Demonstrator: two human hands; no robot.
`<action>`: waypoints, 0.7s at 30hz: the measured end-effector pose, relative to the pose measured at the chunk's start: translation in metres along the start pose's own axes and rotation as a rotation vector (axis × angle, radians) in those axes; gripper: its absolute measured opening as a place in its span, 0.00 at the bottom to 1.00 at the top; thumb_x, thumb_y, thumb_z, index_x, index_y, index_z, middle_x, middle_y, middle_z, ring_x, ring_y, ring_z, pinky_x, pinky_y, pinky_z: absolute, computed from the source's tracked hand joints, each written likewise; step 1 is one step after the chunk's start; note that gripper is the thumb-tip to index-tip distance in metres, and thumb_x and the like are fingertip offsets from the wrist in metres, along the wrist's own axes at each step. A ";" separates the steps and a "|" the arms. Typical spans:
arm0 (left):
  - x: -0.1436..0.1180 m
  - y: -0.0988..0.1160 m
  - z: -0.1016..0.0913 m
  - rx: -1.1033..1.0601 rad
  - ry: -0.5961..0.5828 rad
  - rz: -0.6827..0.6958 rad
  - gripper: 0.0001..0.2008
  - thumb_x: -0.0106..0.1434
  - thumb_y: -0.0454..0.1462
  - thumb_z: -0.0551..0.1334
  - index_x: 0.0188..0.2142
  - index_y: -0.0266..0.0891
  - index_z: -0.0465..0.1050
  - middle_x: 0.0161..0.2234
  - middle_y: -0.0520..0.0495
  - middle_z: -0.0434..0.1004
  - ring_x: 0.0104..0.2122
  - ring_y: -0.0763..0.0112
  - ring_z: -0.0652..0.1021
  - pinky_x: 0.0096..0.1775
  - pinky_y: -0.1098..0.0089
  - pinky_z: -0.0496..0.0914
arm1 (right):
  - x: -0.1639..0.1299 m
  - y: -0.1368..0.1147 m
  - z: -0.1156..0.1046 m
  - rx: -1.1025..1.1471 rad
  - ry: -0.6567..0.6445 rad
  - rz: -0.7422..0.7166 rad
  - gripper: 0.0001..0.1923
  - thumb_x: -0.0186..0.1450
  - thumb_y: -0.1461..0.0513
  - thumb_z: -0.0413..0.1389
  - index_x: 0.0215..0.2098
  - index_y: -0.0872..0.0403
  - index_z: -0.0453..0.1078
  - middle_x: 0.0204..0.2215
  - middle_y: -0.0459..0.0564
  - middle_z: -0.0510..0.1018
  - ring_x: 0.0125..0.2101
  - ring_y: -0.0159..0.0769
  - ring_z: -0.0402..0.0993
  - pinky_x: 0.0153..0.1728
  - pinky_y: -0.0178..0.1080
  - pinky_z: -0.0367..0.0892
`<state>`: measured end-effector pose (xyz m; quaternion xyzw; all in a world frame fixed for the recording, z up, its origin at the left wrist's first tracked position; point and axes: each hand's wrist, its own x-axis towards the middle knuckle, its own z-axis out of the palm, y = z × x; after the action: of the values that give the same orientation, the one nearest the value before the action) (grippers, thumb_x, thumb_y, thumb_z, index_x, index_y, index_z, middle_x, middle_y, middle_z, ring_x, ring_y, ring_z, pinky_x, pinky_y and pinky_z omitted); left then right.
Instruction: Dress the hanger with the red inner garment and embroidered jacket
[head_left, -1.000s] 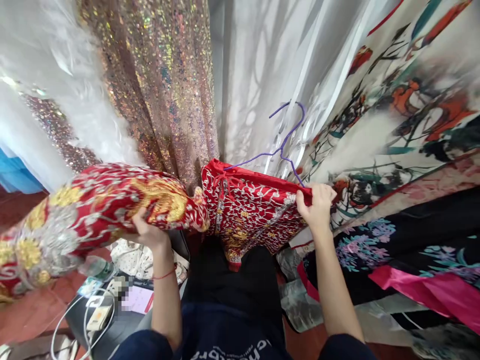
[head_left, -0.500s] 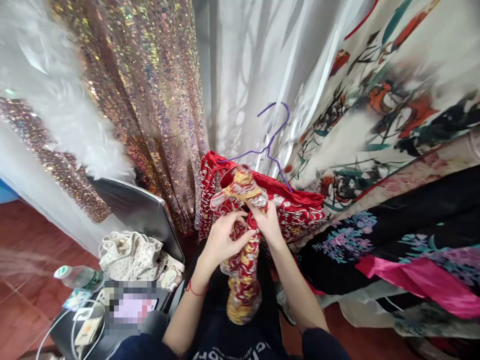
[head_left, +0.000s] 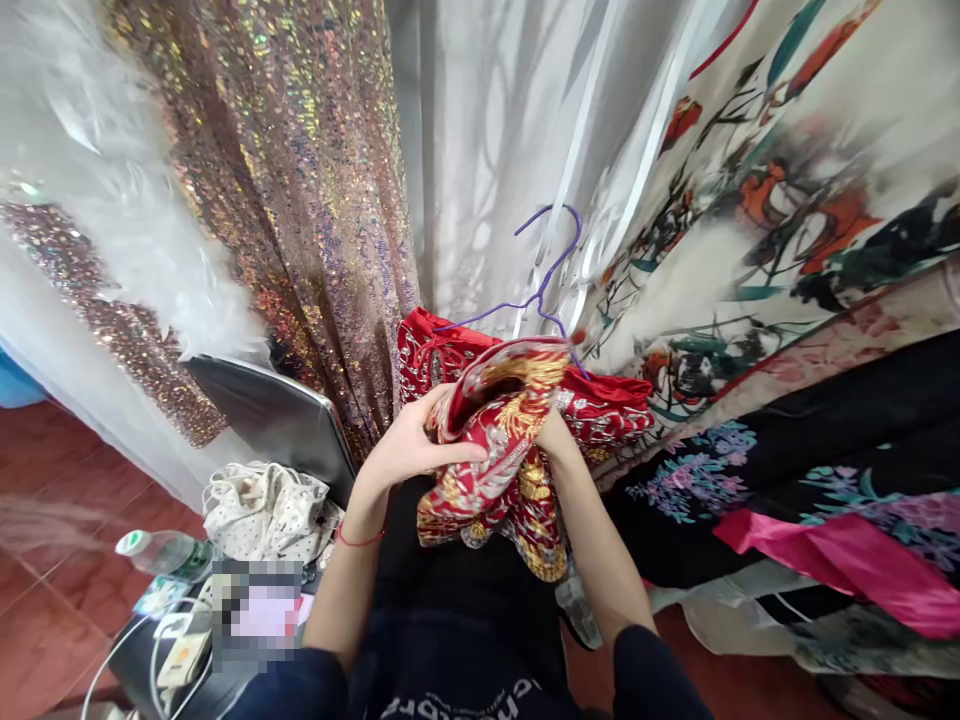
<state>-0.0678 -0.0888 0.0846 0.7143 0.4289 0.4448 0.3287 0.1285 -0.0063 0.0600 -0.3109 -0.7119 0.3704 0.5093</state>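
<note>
Bunched red cloth with gold and silver embroidery [head_left: 487, 455] is raised between my two hands above my lap. My left hand [head_left: 409, 445] is closed on its left side, the thumb lying across the front and the other fingers tucked behind the folds. On the right, my right hand [head_left: 553, 432] goes in behind the gold-fringed upper part, which it holds up; its fingertips are hidden. Just beyond, a red garment with silver embroidery [head_left: 611, 420] hangs on a purple wire hanger [head_left: 540, 295], partly covered by the cloth I hold.
A sequined garment [head_left: 300, 180] hangs at the left and a floral one [head_left: 787, 200] at the right. Beside my left arm are a dark chair back [head_left: 270, 400], a dotted white cloth bag [head_left: 270, 515], a plastic bottle [head_left: 169, 553] and white cables [head_left: 154, 660].
The embroidered cloth has been turned and gathered up, its long hanging end lifted off my lap. My left hand has moved left and grips its edge; my right hand has gone behind the folds.
</note>
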 end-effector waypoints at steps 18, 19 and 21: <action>0.093 0.057 -0.128 1.238 0.610 -0.526 0.23 0.65 0.50 0.56 0.42 0.31 0.77 0.42 0.30 0.78 0.46 0.48 0.76 0.47 0.57 0.67 | 0.109 -0.040 0.094 -1.001 -0.510 -0.123 0.24 0.73 0.64 0.40 0.64 0.67 0.54 0.54 0.71 0.73 0.51 0.53 0.74 0.52 0.49 0.64; 0.103 0.054 -0.134 1.268 0.609 -0.532 0.25 0.66 0.49 0.54 0.45 0.30 0.76 0.45 0.29 0.77 0.47 0.48 0.75 0.48 0.56 0.67 | 0.104 -0.043 0.089 -1.003 -0.537 -0.131 0.22 0.73 0.64 0.39 0.62 0.65 0.57 0.51 0.68 0.76 0.47 0.50 0.76 0.48 0.45 0.66; 0.119 0.043 -0.143 1.314 0.614 -0.541 0.26 0.67 0.49 0.52 0.49 0.28 0.74 0.48 0.27 0.76 0.49 0.46 0.75 0.50 0.55 0.66 | 0.095 -0.051 0.075 -0.977 -0.582 -0.166 0.18 0.74 0.61 0.41 0.55 0.58 0.64 0.43 0.60 0.80 0.40 0.45 0.77 0.40 0.40 0.65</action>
<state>-0.1571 0.0137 0.2190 0.4776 0.8363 0.1813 -0.1991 0.0264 0.0288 0.1341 -0.3383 -0.9333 0.0274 0.1168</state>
